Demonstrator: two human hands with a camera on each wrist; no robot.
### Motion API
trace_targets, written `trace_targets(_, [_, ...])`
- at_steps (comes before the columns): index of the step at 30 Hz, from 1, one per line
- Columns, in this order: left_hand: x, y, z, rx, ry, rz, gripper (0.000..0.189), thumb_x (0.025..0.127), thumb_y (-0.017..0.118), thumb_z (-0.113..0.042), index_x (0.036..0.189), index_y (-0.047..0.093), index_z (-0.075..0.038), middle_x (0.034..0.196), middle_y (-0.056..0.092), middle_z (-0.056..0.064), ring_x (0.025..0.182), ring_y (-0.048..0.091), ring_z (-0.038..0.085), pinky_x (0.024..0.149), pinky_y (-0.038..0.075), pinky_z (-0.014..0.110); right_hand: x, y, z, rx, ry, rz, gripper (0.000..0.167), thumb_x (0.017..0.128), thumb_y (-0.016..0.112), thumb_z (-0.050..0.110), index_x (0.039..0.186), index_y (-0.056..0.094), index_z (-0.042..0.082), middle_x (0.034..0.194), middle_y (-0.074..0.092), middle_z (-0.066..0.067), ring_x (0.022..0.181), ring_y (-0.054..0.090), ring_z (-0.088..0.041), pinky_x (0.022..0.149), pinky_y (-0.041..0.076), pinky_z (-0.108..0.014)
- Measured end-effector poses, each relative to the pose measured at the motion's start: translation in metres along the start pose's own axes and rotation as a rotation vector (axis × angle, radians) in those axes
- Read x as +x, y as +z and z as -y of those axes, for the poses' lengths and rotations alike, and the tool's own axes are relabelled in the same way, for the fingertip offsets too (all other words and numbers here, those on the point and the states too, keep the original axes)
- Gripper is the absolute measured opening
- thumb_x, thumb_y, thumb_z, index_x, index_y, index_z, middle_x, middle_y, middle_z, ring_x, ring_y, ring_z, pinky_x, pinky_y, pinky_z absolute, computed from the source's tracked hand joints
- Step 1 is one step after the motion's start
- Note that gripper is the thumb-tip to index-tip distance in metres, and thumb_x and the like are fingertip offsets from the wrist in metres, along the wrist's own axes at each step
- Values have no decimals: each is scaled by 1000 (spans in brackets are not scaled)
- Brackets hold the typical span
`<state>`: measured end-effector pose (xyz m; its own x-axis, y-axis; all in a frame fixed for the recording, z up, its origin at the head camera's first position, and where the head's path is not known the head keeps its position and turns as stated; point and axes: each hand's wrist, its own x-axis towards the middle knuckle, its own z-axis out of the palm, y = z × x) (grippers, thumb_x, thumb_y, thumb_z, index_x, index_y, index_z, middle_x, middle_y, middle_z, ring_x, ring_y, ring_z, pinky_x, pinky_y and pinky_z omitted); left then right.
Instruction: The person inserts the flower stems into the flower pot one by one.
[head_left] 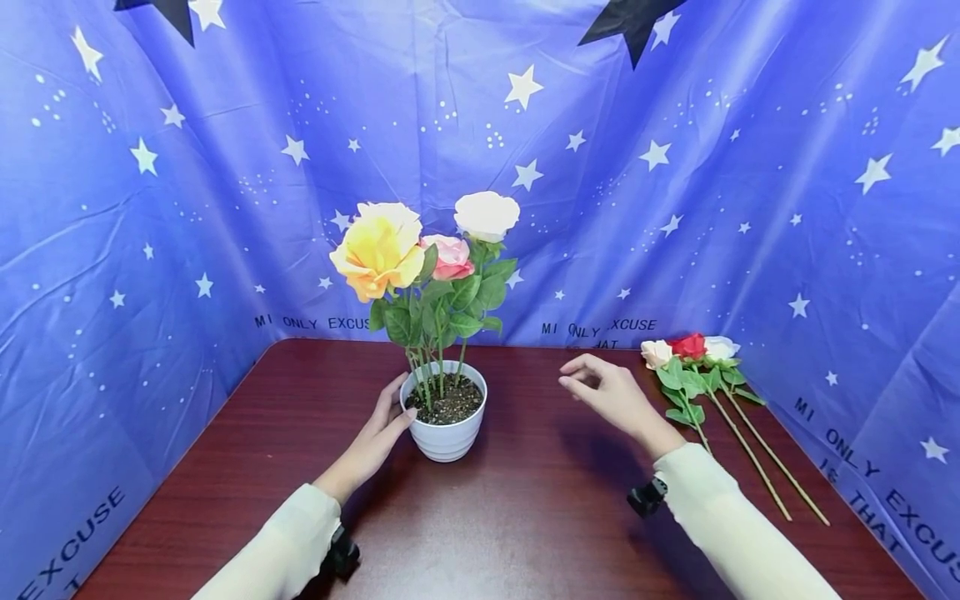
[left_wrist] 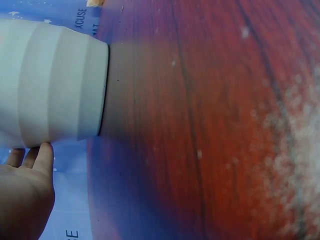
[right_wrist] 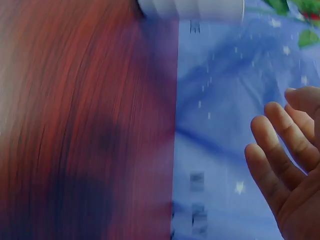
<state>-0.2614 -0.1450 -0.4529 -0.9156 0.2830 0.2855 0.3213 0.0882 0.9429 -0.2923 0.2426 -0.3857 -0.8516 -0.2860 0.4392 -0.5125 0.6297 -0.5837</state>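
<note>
A white ribbed flower pot [head_left: 447,437] filled with dark soil [head_left: 453,403] stands on the table. Rising from the soil are a large yellow rose [head_left: 378,250], a pink rose [head_left: 450,257] and a white rose [head_left: 487,217], with green leaves on upright stems. My left hand [head_left: 382,429] rests against the pot's left side, thumb near the front of the rim; in the left wrist view its fairly straight fingers [left_wrist: 46,157] touch the pot wall. Right of the pot, my right hand [head_left: 611,396] hovers over the table, fingers loosely bent and holding nothing.
On the right of the dark red wooden table [head_left: 450,533] lie three cut roses: a pale pink one [head_left: 657,354], a red one [head_left: 687,345] and a white one [head_left: 722,347], stems pointing toward me. A blue starry curtain [head_left: 420,100] surrounds the table's back and sides.
</note>
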Motion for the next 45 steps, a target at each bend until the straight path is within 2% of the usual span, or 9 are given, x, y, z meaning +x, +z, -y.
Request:
trace_targets(6, [0,0,1,-9,8,-2,64,106,49,-14,159,14,-9,156,26,25,144,28,41,114,25,52,-14,-27,-35,-36,80,17,21,96,70,24,111,69,9,82,70,4,70,66,-16,64,49,-28])
trace_targets(11, [0,0,1,-10,8,-2,63,106,49,-13,160,15,-10,157,26,24,143,29,40,114,26,51,-27,-51,-62,-81,152,16,26,97,69,23,114,68,4,83,70,0,69,63,-14,65,48,-29])
trace_targets(17, [0,0,1,-12,3,2,63,107,49,-14,160,15,-11,157,25,24,144,28,41,114,25,52,-42,-79,-92,-125,278,19,36,98,66,25,121,65,-3,94,72,-14,71,64,-16,60,49,-27])
trace_targets(21, [0,-1,1,-9,4,0,63,107,48,-15,160,15,-12,158,24,24,145,26,41,115,24,54,-51,-90,-110,-190,340,28,40,99,65,25,123,64,-6,98,72,-17,76,64,-15,64,48,-30])
trace_targets(28, [-1,-1,3,3,-12,-10,64,107,49,-17,160,14,-12,158,25,22,144,28,39,114,26,52,-63,-98,-132,-212,467,66,41,96,65,22,119,62,-12,95,71,-20,65,63,-19,59,51,-33])
trace_targets(39, [-2,1,0,-7,0,-2,63,107,48,-16,160,15,-12,158,23,25,145,24,43,115,23,55,-66,-100,-146,-248,616,152,46,93,65,24,118,59,-14,99,67,-28,64,64,-19,61,54,-36])
trace_targets(45, [-1,0,1,7,-10,-4,63,107,48,-17,160,14,-13,158,23,24,145,24,42,115,23,54,-66,-98,-148,-229,622,142,41,95,63,21,115,61,-14,92,66,-23,60,63,-17,58,55,-34])
